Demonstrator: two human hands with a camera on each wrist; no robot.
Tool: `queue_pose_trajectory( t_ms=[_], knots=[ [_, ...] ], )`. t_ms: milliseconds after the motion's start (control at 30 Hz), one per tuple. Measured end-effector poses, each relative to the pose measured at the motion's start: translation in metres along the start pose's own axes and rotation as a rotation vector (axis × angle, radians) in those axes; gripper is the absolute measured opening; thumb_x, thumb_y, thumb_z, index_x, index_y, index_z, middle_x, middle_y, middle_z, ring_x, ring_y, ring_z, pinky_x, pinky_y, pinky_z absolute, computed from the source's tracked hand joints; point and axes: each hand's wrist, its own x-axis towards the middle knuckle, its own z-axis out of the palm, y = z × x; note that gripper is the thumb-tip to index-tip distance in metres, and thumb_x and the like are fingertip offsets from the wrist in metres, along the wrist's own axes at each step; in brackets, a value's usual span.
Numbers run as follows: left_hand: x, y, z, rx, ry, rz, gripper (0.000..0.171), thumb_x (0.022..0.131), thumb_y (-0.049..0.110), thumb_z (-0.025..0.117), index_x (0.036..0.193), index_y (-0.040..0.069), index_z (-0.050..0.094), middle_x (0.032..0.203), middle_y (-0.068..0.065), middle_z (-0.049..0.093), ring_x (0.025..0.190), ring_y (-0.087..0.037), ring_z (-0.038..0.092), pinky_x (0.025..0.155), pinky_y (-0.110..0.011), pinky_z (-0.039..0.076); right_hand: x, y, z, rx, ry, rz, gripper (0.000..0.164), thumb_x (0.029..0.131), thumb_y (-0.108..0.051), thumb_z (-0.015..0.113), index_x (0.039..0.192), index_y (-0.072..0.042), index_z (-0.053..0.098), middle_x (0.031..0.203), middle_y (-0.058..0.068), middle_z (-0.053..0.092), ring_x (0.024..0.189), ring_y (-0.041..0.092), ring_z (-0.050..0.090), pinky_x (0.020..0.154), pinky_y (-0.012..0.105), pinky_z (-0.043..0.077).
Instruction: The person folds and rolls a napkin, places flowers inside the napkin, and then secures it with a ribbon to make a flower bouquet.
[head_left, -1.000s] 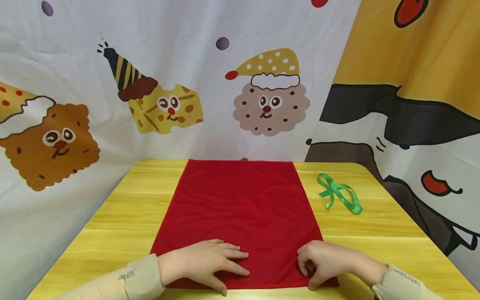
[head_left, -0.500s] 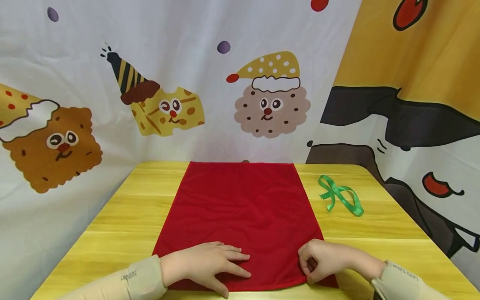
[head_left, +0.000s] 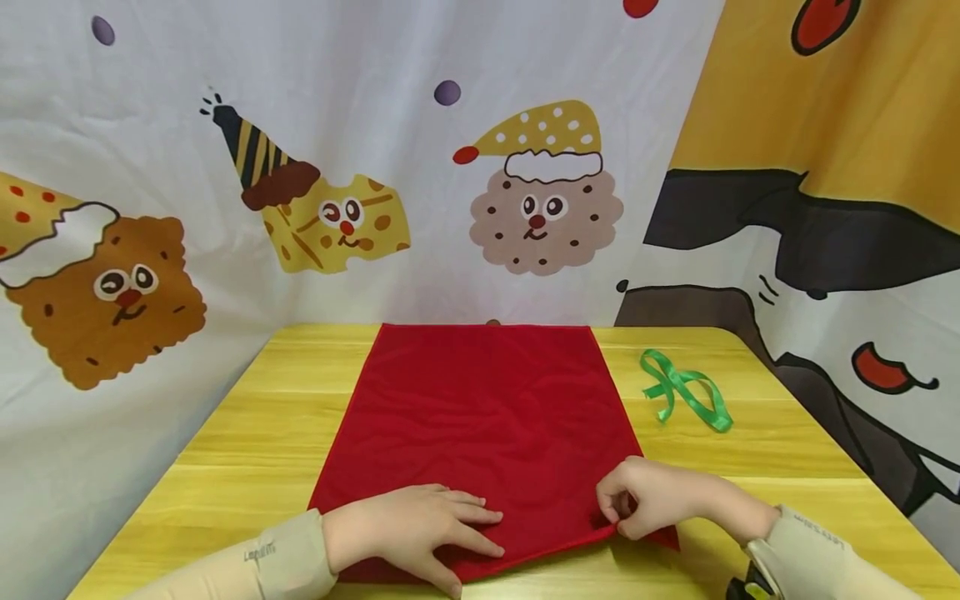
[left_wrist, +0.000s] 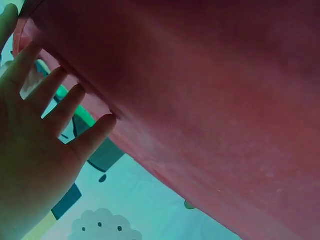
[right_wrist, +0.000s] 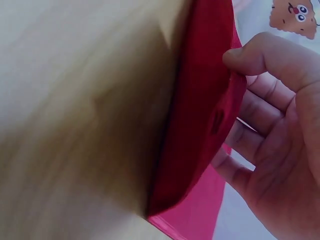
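Note:
A red cloth [head_left: 480,408] with a stitched hem lies spread lengthwise on the table. My left hand [head_left: 423,525] rests flat on its near left part, fingers spread; the left wrist view shows the fingertips [left_wrist: 106,125] against the fabric. At the near right, my right hand [head_left: 660,500] pinches the hem between thumb and curled fingers, holding that stretch of edge off the tabletop. In the right wrist view the thumb [right_wrist: 245,55] lies over the raised edge, the underside shows, and the corner beyond the grip hangs lower. A small dark mark sits on that underside.
A loosely looped green ribbon [head_left: 675,382] lies to the right of the cloth. Bare wood of the table [head_left: 255,433] shows on both sides. Behind and beside it hangs a white curtain [head_left: 420,275] printed with cartoon biscuits and cheese.
My right hand, first at the cloth's near edge, has pinched the hem and raised it upward and slightly away. My left hand stays in place on the fabric.

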Motion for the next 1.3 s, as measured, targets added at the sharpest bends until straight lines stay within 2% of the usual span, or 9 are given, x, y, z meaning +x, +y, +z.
queue_pose_trajectory(
  t_ms=[200,433,733,967,1133,1300],
  knots=[
    [0.001,-0.001,-0.001,-0.013,-0.003,0.003,0.055,0.090,0.058,0.058,0.142,0.044,0.044,0.151,0.012,0.035,0.139,-0.016,0.032,0.097,-0.053,0.042,0.000,-0.002,-0.013,-0.051,0.041,0.023,0.028,0.074,0.006,0.068,0.079,-0.021,0.060,0.071,-0.018,0.052,0.063,-0.006,0.045,0.053,0.016,0.042],
    [0.001,0.000,-0.001,-0.021,0.001,0.007,0.054,0.091,0.057,0.056,0.142,0.043,0.045,0.151,0.011,0.036,0.139,-0.017,0.032,0.096,-0.054,0.043,0.000,-0.009,-0.027,-0.096,0.058,0.070,0.028,0.075,0.003,0.067,0.088,-0.022,0.062,0.079,-0.008,0.062,0.071,0.000,0.054,0.060,0.022,0.048],
    [0.000,0.001,-0.001,-0.006,0.008,0.010,0.052,0.093,0.057,0.054,0.142,0.043,0.045,0.150,0.011,0.037,0.139,-0.017,0.033,0.097,-0.052,0.042,-0.002,-0.019,-0.044,-0.214,0.110,0.086,0.032,0.073,0.004,0.067,0.088,-0.024,0.063,0.078,-0.014,0.060,0.070,0.001,0.053,0.058,0.022,0.046],
    [0.000,0.002,-0.002,0.005,0.015,0.004,0.052,0.092,0.055,0.057,0.142,0.043,0.046,0.150,0.011,0.037,0.139,-0.017,0.034,0.095,-0.053,0.043,-0.004,-0.027,-0.057,-0.247,0.130,0.117,0.031,0.074,0.005,0.067,0.086,-0.024,0.064,0.080,-0.016,0.060,0.073,0.002,0.055,0.061,0.023,0.048],
    [-0.001,0.003,-0.001,0.037,0.031,0.000,0.053,0.091,0.054,0.059,0.142,0.042,0.047,0.150,0.010,0.039,0.138,-0.017,0.035,0.095,-0.053,0.044,-0.003,-0.027,-0.065,-0.285,0.150,0.082,0.029,0.075,0.005,0.065,0.083,-0.023,0.067,0.079,-0.017,0.061,0.072,0.001,0.055,0.063,0.024,0.049],
    [-0.001,0.004,-0.001,0.011,0.030,0.008,0.053,0.093,0.053,0.057,0.143,0.039,0.047,0.150,0.008,0.038,0.138,-0.019,0.034,0.096,-0.053,0.043,-0.001,-0.028,-0.073,-0.274,0.157,0.040,0.022,0.080,0.001,0.069,0.085,-0.020,0.071,0.082,-0.015,0.064,0.074,0.002,0.057,0.066,0.025,0.051]
  ],
)
